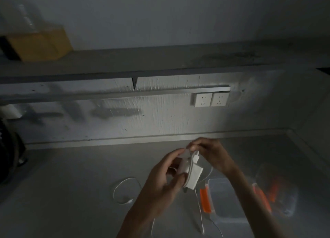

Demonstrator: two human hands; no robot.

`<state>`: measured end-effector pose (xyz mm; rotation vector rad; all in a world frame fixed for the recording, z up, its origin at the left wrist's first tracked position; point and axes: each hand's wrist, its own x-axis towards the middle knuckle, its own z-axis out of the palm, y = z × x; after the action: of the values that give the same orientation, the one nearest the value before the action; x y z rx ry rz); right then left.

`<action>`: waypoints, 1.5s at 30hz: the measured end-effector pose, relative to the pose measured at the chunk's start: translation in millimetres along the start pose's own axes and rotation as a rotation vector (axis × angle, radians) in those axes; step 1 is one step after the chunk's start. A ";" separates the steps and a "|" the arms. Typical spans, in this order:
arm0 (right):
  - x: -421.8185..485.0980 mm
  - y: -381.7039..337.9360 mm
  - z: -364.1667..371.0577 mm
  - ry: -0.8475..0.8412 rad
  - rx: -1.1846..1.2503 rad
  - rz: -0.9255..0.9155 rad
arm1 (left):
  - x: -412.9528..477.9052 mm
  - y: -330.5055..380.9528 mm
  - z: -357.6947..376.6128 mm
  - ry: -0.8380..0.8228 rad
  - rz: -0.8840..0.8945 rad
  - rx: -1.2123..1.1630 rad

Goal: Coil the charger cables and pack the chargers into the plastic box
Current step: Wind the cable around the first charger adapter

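My left hand (166, 177) grips a white charger block (193, 177) above the grey counter, with white cable wrapped around the block. My right hand (209, 152) pinches the cable (193, 152) at the top of the block, just above my left fingers. Loose cable hangs from the block down toward the counter (200, 214). A second white cable (123, 189) lies in a loose loop on the counter to the left. The clear plastic box (223, 198) with orange clips (205, 200) sits at the lower right, partly behind my right forearm.
A clear lid with orange clips (278, 193) lies right of the box. Two white wall sockets (210, 99) sit on the back wall. A yellow box (39, 44) stands on the shelf at upper left. A dark object (9, 148) stands at the left edge.
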<state>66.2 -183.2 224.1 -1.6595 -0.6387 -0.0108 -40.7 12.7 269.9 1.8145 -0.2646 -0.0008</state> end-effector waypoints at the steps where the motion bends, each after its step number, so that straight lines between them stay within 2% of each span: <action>1: -6.3 12.7 9.5 -0.008 0.136 0.065 | -0.1 1.3 -1.3 -0.006 0.009 -0.003; 3: -23.1 32.3 37.1 0.088 0.225 0.227 | 2.6 -0.8 -3.4 0.053 -0.015 -0.085; 7: -58.5 41.3 89.9 0.184 0.117 0.495 | 15.3 -15.8 -4.2 0.258 -0.160 -0.354; 10: -79.7 37.4 101.3 0.169 0.015 0.498 | 27.7 -34.6 -1.9 0.397 -0.219 -0.397; 13: -94.4 17.0 100.4 0.019 -0.114 0.485 | 46.0 -62.9 -9.7 0.602 -0.258 -0.351; 15: -97.8 -3.9 92.6 -0.054 -0.237 0.383 | 56.6 -80.8 -15.5 0.662 -0.290 -0.258; 19: -80.2 -50.0 59.5 -0.072 -0.681 0.089 | 54.2 -102.5 -1.7 0.526 -0.370 -0.169; 21: -65.5 -65.1 39.9 -0.043 -0.918 -0.080 | 43.0 -99.3 11.9 0.411 -0.301 -0.131; 24: -40.5 -86.0 14.9 -0.059 -1.039 -0.271 | 26.3 -85.6 27.8 0.249 -0.169 -0.039; 27: -18.4 -93.8 -4.0 -0.004 -0.949 -0.326 | 11.8 -65.2 32.9 0.147 -0.080 0.022; 29: -6.7 -90.7 -12.9 0.053 -0.841 -0.295 | 1.3 -45.9 30.8 0.116 -0.016 0.022; 31: 2.5 -77.4 -18.8 0.121 -0.664 -0.187 | -8.5 -25.5 25.3 0.083 0.029 -0.021; 33: 7.0 -56.7 -15.7 0.105 -0.441 -0.059 | -15.6 -10.3 19.3 0.071 0.031 -0.096; 36: -4.6 -22.1 13.5 0.074 -0.058 0.037 | -16.7 -4.2 10.6 0.134 0.001 -0.181; 37: -12.3 -10.5 27.4 0.082 0.117 0.107 | -15.2 -3.7 8.0 0.157 -0.007 -0.195; 39: -29.5 1.1 60.1 0.104 0.286 0.247 | -10.8 -4.1 4.5 0.199 -0.019 -0.256; 43: -66.6 7.7 105.5 0.234 -0.005 0.350 | 7.2 -21.5 -1.5 0.376 -0.100 -0.406; 45: -82.6 2.4 110.9 0.214 -0.149 0.375 | 19.7 -39.0 -5.7 0.465 -0.148 -0.399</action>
<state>-40.8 -114.6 169.5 -1.8707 -0.1622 0.0348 -13.7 23.8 236.8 1.3845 0.1903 0.2450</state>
